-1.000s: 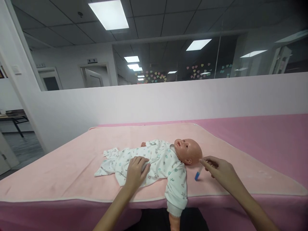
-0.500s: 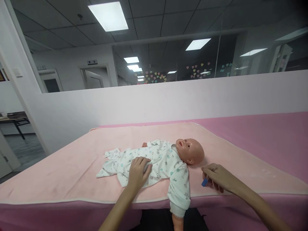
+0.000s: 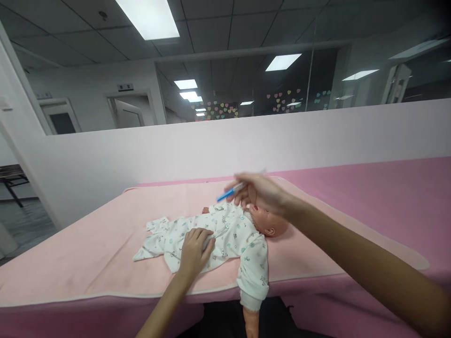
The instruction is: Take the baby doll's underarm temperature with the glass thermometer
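A baby doll (image 3: 225, 234) in a white patterned romper lies on its back, head to the right, its near arm hanging over the table's front edge. My left hand (image 3: 195, 246) rests on the doll's belly, fingers laid out and thumb apart; a small greyish patch between thumb and fingers is too unclear to name. Raised above the doll's head and chest, my right hand (image 3: 259, 190) grips a slim stick (image 3: 226, 194) with a blue end and a pale shaft. Motion blurs this hand, and it partly covers the doll's face.
A peach blanket (image 3: 105, 244) with a pale border lies under the doll, on a pink-covered table (image 3: 387, 197). A low white wall (image 3: 211, 145) with glass above stands behind. At far left, a dark-legged table (image 3: 13, 183) stands beyond the wall.
My right hand has risen from the blanket beside the doll's head and swung left over its face and chest, carrying the stick. My left hand stays on the belly. The view shifts slightly.
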The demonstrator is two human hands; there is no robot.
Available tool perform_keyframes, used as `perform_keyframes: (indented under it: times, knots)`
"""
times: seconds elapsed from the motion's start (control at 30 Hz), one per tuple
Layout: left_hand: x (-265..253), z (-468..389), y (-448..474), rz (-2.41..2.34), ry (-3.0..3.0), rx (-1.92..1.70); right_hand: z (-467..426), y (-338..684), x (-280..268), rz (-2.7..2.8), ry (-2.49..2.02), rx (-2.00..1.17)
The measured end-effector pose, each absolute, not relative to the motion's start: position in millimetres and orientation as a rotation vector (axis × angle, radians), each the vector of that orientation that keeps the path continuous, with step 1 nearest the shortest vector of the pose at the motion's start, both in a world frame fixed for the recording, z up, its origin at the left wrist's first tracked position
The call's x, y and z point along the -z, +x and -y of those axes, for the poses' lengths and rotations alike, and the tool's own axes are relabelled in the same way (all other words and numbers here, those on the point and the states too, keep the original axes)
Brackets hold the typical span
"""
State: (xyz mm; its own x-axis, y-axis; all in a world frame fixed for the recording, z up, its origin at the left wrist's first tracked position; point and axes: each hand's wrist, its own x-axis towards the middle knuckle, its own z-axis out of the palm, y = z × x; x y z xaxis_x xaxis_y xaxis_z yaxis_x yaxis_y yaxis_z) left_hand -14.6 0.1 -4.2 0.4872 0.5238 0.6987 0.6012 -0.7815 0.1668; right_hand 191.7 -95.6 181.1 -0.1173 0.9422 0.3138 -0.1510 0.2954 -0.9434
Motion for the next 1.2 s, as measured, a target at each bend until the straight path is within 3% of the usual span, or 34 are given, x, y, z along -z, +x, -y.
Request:
perform_keyframes:
  times: [0.1,0.27,0.37,0.5,0.63,0.73,0.83,0.97,1.1,1.2]
  knots:
    - [3,1,-15,1.007,-2.622,1.174,101,175,-180,1.11,-0.578,-0.98]
    - [3,0,-15,0.972,-2.613,1.18,102,170,-163,0.911,-0.547,-1.106]
    - [4,-2,-16,0.96,-2.622,1.192,99,177,-150,0.758,-0.481,-0.928]
    - [5,-2,-16,0.962,-2.625,1.21,97,193,-140,0.872,-0.711,-1.147]
    - [5,-1,-16,0.974,-2.617,1.209,104,209,-144,0.885,-0.689,-0.682]
    - [5,-1,-16,1.001,-2.638,1.206,116,212,-148,1.157,-0.829,-0.619]
    - [5,0,-15,1.014,-2.659,1.205,126,201,-145,1.047,-0.683,-0.465]
    - [4,1,-15,1.001,-2.642,1.212,123,183,-134,1.209,-0.95,-0.993]
    - [4,0,-16,0.987,-2.627,1.197,115,186,-135,0.916,-0.707,-0.668]
    - [5,-1,-15,0.984,-2.629,1.192,118,191,-136,0.933,-0.817,-0.947]
